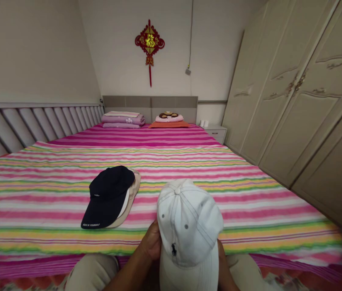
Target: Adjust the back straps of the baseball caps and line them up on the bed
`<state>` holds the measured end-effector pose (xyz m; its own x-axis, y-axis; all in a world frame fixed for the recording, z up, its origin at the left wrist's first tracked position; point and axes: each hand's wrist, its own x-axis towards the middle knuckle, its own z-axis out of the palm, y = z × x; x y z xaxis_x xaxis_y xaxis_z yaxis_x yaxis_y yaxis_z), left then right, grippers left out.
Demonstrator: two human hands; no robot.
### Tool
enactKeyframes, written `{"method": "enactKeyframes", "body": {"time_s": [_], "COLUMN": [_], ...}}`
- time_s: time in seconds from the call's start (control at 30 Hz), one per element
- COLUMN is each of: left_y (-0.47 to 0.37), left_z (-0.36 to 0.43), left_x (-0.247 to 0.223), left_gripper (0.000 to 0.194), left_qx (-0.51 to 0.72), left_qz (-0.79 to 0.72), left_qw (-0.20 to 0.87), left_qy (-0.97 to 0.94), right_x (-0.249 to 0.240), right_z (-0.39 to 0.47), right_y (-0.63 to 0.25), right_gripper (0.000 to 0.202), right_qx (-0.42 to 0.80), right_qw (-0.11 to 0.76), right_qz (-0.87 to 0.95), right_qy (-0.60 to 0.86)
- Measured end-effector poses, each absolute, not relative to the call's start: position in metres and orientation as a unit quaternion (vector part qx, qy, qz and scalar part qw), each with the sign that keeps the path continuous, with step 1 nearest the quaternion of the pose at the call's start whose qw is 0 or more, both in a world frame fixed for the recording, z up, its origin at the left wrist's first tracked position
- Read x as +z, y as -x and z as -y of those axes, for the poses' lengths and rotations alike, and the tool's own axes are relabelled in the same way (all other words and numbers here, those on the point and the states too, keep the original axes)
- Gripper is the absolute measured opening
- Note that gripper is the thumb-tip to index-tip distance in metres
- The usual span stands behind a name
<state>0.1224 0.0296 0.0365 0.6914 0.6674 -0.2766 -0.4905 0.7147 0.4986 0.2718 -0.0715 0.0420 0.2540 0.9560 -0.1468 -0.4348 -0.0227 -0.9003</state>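
Note:
A white baseball cap [189, 226] with a small dark rider emblem is held up in front of me, its brim pointing down toward my lap. My left hand [152, 241] grips the cap's left side, with the fingertips hidden behind it. On the opposite side, my right hand [221, 249] is at the cap's edge. Most of that hand is covered by the cap, so its fingers do not show. To the left on the bed lies a navy cap [111, 190] with lettering on its brim, stacked over a beige cap [133, 190]. A white brim edge shows between those two.
The bed carries a striped sheet [67, 202]. Folded purple bedding [122, 120] and a pink folded pile [169, 118] rest near the headboard [173, 104]. A railing [37, 123] runs along the left, a wardrobe [280, 101] along the right, beside a nightstand [217, 132].

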Motion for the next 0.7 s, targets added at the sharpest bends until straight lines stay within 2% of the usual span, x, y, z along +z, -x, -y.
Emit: {"method": "enactKeyframes", "body": {"time_s": [0.2, 0.37, 0.47, 0.7], "left_y": [-0.129, -0.141, -0.144, -0.150], "left_z": [-0.034, -0.028, -0.026, -0.032], "left_x": [0.042, 0.047, 0.049, 0.048], "left_gripper": [0.036, 0.030, 0.025, 0.036], "left_qx": [0.335, 0.360, 0.337, 0.329], "left_qz": [-0.229, -0.217, -0.216, -0.220], "left_qw": [0.887, 0.880, 0.895, 0.901], "left_qy": [-0.219, -0.222, -0.196, -0.176], "right_x": [0.041, 0.049, 0.052, 0.038], "right_z": [0.061, 0.053, 0.044, 0.057], "right_y": [-0.300, -0.310, -0.312, -0.306], "right_gripper": [0.039, 0.021, 0.022, 0.033], "right_qx": [0.608, 0.611, 0.638, 0.688], "right_qw": [0.684, 0.727, 0.714, 0.672], "right_qz": [0.207, 0.097, 0.061, 0.098], "right_qy": [0.345, 0.299, 0.280, 0.256]}}
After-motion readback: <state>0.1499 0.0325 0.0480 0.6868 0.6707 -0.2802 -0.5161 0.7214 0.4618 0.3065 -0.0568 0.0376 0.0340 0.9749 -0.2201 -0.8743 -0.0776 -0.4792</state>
